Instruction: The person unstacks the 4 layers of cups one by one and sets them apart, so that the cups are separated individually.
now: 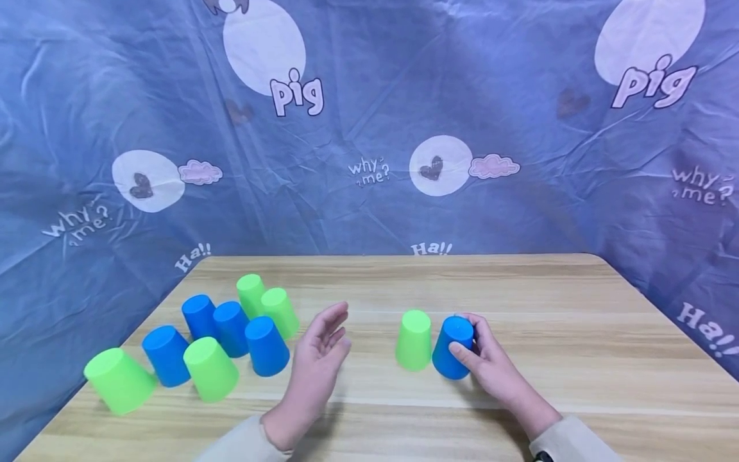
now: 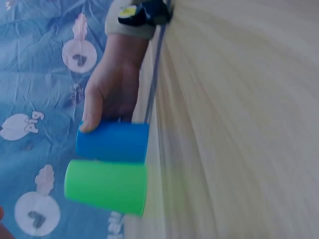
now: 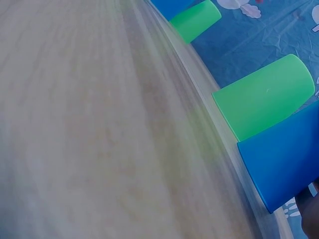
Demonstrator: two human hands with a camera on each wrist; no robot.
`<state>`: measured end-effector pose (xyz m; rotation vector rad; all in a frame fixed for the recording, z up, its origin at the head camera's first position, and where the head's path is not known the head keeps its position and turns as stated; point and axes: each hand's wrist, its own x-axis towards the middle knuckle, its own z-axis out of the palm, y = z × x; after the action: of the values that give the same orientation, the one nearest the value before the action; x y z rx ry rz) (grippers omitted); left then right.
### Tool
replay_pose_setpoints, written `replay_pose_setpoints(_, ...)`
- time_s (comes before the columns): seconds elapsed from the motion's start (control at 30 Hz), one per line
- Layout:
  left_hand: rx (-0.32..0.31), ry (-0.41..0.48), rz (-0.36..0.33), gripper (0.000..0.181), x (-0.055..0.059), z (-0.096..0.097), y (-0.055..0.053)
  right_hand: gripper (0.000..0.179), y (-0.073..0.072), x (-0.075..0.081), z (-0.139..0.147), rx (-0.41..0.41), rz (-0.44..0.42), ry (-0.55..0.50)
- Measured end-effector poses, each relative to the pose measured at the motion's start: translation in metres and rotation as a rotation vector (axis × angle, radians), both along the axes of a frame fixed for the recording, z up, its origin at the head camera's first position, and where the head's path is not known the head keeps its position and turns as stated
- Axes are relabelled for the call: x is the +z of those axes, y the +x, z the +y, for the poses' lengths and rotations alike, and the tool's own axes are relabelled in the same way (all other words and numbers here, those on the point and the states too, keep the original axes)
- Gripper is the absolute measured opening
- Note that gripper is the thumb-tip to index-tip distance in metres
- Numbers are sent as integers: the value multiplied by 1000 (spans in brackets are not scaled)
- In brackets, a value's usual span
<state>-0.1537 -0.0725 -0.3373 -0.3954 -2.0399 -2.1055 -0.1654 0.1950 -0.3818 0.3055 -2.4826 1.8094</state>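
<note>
My right hand (image 1: pixel 491 362) grips a blue cup (image 1: pixel 453 350), thumb on its near side and fingers round the back. The cup is upside down, beside an upside-down green cup (image 1: pixel 414 341) to its left. In the right wrist view the blue cup (image 3: pixel 281 157) and green cup (image 3: pixel 269 97) sit side by side, apparently touching. My left hand (image 1: pixel 317 366) is held over the table with fingers extended and nothing in it. Nearest to it is a blue cup (image 1: pixel 267 346) at the right edge of a cup group.
Left on the wooden table (image 1: pixel 369 423) stand several upside-down cups, among them a green cup (image 1: pixel 118 380) at the near left, a green cup (image 1: pixel 210 370) and a blue cup (image 1: pixel 165 356). A printed blue cloth (image 1: pixel 346 212) hangs behind and around the table.
</note>
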Motion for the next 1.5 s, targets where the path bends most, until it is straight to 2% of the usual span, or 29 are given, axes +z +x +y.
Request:
replay_pose_setpoints(0.13,-51,69,-102,52,-5,17,-5,47,0,0,0,-2,9,2)
replay_pose_setpoints(0.37,-119,137,-177,63,-14,46,-7,48,0,0,0,-8,4,11)
replay_pose_setpoints(0.57,-119,89,-231,73,-20,66,-11,48,1,0,-1,-12,5,7)
replay_pose_setpoints(0.8,-92,-3,-290,78,-27,79,-19,47,1,0,-2,-10,7,0)
replay_pose_setpoints(0.93,-101,-19,-307,77,-33,83,-24,48,1,0,-2,-9,9,-1)
replay_pose_setpoints(1.1,-119,-13,-295,71,-39,87,-30,48,1,0,-2,-11,15,0)
replay_pose_setpoints(1.33,-141,-24,-280,64,-39,91,-31,47,2,-1,-2,-15,26,-7)
replay_pose_setpoints(1.5,-120,-31,-302,59,-41,95,-32,47,1,-2,-2,-11,26,-6)
